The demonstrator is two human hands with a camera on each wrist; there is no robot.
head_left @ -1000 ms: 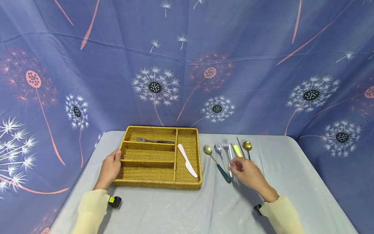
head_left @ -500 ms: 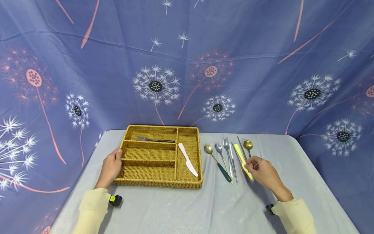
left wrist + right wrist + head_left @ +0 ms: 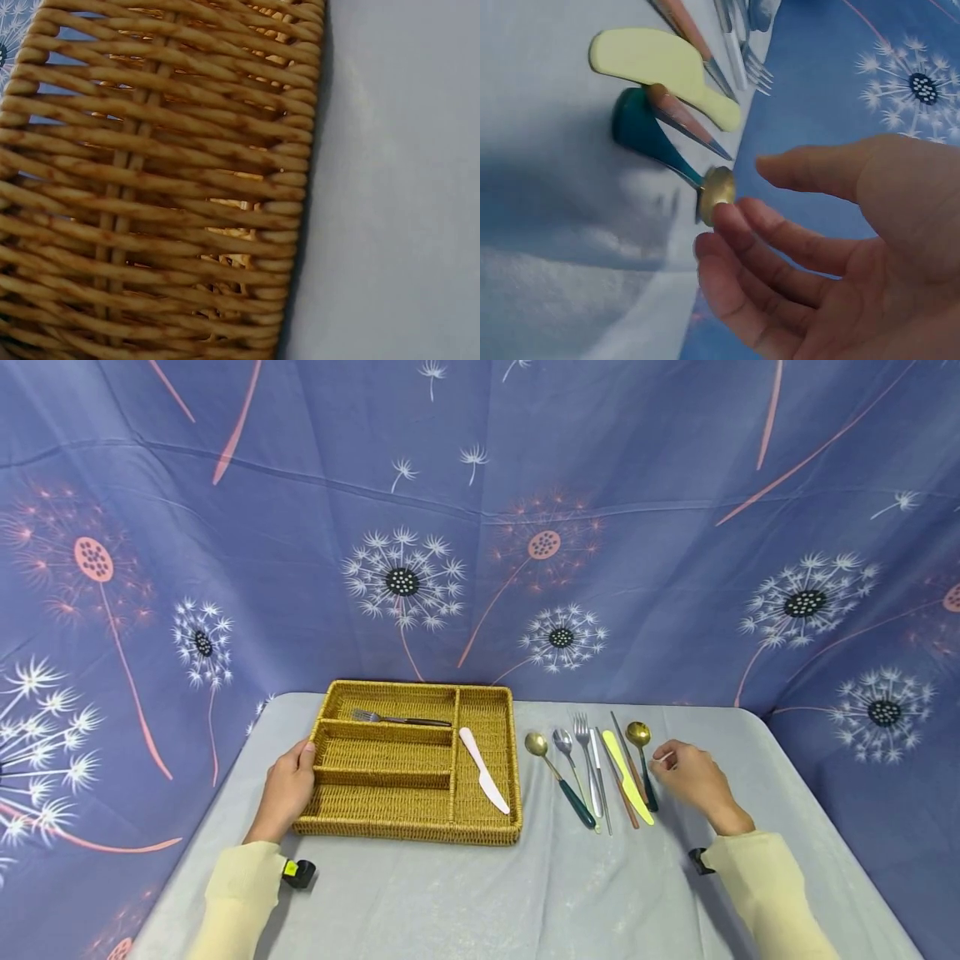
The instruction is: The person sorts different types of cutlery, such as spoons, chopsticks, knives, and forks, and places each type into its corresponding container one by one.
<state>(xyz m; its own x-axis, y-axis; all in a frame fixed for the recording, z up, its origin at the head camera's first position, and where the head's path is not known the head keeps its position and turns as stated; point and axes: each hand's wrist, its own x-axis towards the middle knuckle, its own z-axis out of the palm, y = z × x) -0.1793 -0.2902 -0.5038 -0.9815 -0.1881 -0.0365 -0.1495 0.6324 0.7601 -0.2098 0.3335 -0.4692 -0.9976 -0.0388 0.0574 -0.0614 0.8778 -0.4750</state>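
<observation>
right spoon (image 3: 648,787): lay on the desk (image 3: 420,893), gold bowl at the far end, green handle at the near end; looked like metal, so likely stiff, light and hard to break, though its smooth surface might have slipped a little.
spoon's best hold: probably the thick green handle, pinched from its 2 sides; the neck looked thin and the rounded bowl seemed harder to pinch.
right hand (image 3: 693,777): was just right of the spoon, thumb (image 3: 810,169) and fingers (image 3: 810,247) apart, loosely bent, with nothing between them.
spoon and fingers: in the right wrist view the bowl showed just past the fingertips, the handle slanting away; whether a tip brushed it could not be told.
spoon's neighbours: the stick (image 3: 681,117) lay close along the handle, on the side away from the fingers, the yellow knife (image 3: 628,783) beyond it, so room there looked tight.
tray (image 3: 408,835): stood left of the spoon, well apart; woven, so likely light, slightly springy and not slippery.
left hand (image 3: 285,785): held the tray's left rim, fingers clamped there, tips mostly hidden; the rim seemed a sturdy hold.
tray's load: the fork (image 3: 401,720) and pink knife (image 3: 483,770) looked loose and might have slid with a tilt.
</observation>
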